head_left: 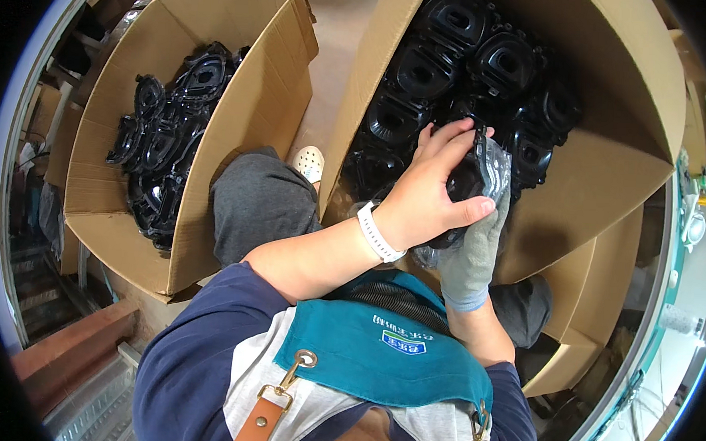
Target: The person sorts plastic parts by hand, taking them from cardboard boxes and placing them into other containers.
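A black moulded plastic part (464,181) is upright between my hands, over the near side of the right-hand cardboard box. My bare left hand (431,181), with a white band at its wrist, is curled over the part with the thumb near its lower right edge. My right hand (471,255), in a grey glove, grips the same part from the right and below; its fingers are mostly hidden. Clear plastic film (495,168) lies along the part's right side. Beyond my hands, several similar black parts (505,62) are piled inside the box.
The right-hand cardboard box (602,186) has tall walls close around my hands. A second open box (101,231) on the left holds more black parts (162,139). A smaller carton (588,313) is by my right knee. Green-edged bench (648,380) on the far right; metal rungs (104,407) at lower left.
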Demonstrator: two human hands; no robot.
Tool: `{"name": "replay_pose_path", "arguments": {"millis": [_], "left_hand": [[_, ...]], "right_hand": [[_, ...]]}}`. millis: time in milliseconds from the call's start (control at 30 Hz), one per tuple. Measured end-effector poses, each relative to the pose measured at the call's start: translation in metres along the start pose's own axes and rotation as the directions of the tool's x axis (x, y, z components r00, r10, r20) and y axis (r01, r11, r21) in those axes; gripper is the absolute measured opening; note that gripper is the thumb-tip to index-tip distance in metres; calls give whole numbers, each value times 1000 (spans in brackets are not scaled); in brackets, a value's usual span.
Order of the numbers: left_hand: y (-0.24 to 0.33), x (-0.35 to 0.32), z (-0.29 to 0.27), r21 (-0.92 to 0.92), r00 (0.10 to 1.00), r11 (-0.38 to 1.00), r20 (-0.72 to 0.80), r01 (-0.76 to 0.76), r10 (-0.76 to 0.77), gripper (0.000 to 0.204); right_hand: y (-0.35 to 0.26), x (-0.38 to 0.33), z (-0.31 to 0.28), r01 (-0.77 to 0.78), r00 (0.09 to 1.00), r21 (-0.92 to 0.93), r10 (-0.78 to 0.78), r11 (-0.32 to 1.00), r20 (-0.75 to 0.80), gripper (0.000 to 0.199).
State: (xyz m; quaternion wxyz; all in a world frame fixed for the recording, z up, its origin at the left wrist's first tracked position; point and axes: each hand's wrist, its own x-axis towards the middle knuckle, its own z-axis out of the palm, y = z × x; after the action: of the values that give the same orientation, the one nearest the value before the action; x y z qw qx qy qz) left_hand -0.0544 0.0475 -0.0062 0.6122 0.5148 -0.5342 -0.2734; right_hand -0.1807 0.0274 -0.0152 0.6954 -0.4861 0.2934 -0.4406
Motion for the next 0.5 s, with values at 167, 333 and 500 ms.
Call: {"name": "replay_pose_path", "arguments": {"millis": [167,333,500], "left_hand": [[-10,-6,8,-358,979,928,-128,103,-158,68],[-4,-5,6,-576,978,815,-130,57,-161,67],[-11,-5,3,-383,993,916,24,116,-116,74]], "right_hand": [[-8,13,-7,98,986,-532,-7,841,169,56],[-11,19,-2,-276,956,204,246,939,161,52],[-6,14,-19,-489,868,409,384,770,315,50]]}}
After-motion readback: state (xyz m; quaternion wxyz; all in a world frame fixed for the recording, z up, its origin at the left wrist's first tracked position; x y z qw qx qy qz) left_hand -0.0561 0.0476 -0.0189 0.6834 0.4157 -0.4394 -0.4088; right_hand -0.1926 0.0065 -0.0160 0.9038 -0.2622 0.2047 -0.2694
